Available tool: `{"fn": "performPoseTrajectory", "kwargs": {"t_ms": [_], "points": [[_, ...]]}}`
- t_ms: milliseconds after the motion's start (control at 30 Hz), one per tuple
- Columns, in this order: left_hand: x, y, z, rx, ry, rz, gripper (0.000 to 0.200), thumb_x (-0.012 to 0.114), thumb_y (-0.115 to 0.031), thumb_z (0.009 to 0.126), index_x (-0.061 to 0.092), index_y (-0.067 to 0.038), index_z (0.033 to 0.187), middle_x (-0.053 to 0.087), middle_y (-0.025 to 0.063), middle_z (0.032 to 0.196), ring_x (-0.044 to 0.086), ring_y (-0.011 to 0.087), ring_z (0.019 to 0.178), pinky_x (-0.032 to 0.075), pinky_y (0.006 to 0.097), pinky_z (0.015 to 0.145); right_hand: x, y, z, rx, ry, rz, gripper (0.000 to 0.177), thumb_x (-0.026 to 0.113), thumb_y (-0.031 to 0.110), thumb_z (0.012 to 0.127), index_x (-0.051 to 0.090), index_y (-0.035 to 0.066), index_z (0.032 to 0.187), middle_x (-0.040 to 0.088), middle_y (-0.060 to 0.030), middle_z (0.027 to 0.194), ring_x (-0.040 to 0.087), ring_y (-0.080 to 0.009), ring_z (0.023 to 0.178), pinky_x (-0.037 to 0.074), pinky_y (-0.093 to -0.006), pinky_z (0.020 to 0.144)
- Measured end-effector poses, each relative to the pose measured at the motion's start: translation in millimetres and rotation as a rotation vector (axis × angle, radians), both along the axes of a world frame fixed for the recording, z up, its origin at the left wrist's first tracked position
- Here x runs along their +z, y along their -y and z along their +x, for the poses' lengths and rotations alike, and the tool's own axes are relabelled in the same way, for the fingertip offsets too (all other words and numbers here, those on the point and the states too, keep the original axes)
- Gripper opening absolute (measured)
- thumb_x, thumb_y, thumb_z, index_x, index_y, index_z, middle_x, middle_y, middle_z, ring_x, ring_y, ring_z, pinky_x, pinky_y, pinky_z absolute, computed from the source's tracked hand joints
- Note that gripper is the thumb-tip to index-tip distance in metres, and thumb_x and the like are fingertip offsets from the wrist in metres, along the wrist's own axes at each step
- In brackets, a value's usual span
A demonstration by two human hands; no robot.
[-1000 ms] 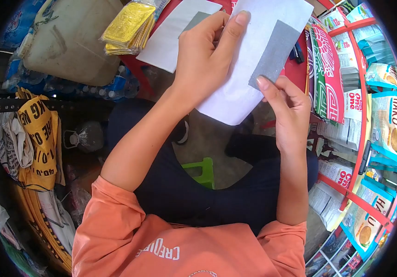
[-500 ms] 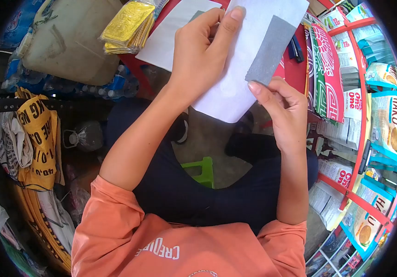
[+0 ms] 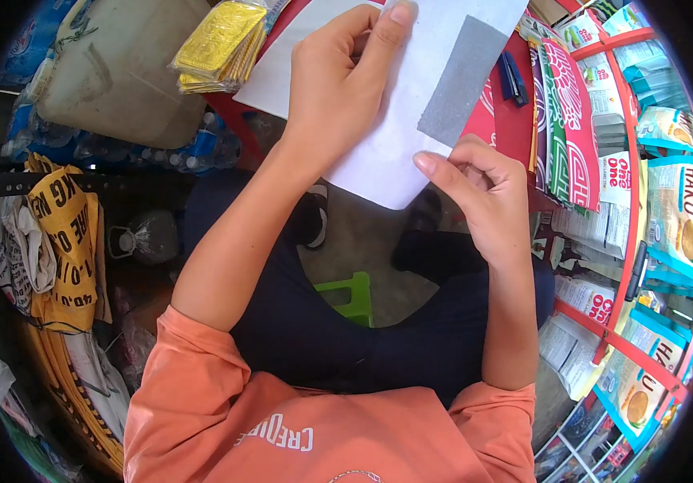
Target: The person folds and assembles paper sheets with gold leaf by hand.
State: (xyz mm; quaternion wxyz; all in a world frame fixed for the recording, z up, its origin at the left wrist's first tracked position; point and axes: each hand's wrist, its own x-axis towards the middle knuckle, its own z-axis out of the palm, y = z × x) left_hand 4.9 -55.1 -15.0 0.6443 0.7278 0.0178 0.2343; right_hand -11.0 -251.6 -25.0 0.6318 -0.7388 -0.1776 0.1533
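A white sheet of paper [image 3: 370,165] is held up above my lap, tilted, with its top cut off by the view. A grey rectangular strip [image 3: 463,80] lies flat on its right part. My left hand [image 3: 342,72] pinches the sheet from the left, thumb on the front and fingers curled partly behind it. At the sheet's lower right edge, my right hand [image 3: 479,177] grips it between thumb and bent fingers. Behind the paper, another white sheet [image 3: 270,76] rests on the red table [image 3: 495,121].
Gold packets in clear wrap [image 3: 221,44] sit at the table's left, and a dark blue stapler [image 3: 513,80] at its right. Colourful printed packs [image 3: 572,121] stand beside a red rack [image 3: 616,97] of snack bags. A green stool [image 3: 354,298] is below.
Both hands and the sheet have shifted slightly left. My right thumb has moved down off the grey strip's corner toward the paper's edge. More of the stapler shows.
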Motion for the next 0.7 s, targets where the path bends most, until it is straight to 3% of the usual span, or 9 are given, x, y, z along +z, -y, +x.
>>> {"fn": "performPoseTrajectory", "kwargs": {"t_ms": [267,567,700], "points": [[3.2,-6.6,0.0,0.025,-0.057,0.009,0.045,0.058,-0.03,0.109,0.05,-0.005,0.072,0.039,-0.0077,0.066,0.034,0.0026,0.063,0.027,0.0247,0.052,-0.7,-0.9,0.8,0.046,0.038,-0.071,0.02,0.083,0.016,0.088,0.078,-0.003,0.09,0.063,0.0,0.079,0.054,-0.0056,0.071,0.041,-0.0241,0.063],[-13.7,-20.0,10.9,0.024,0.137,0.01,0.041,0.059,-0.029,0.109,0.051,-0.007,0.074,0.039,-0.0093,0.067,0.033,0.0013,0.063,0.026,0.0236,0.052,-7.2,-1.5,-0.7,0.102,0.005,-0.023,0.019,0.083,0.016,0.088,0.078,-0.003,0.091,0.064,0.0001,0.079,0.055,-0.0057,0.071,0.043,-0.0241,0.064],[-3.0,-17.2,6.1,0.033,0.082,-0.018,0.04,0.057,-0.029,0.109,0.052,-0.007,0.076,0.04,-0.0097,0.069,0.034,0.0006,0.064,0.026,0.0228,0.053,-8.5,-1.0,-0.8,0.113,-0.012,-0.042,0.019,0.084,0.017,0.088,0.079,-0.001,0.092,0.067,-0.0014,0.08,0.059,-0.0069,0.074,0.046,-0.0244,0.067]]}}
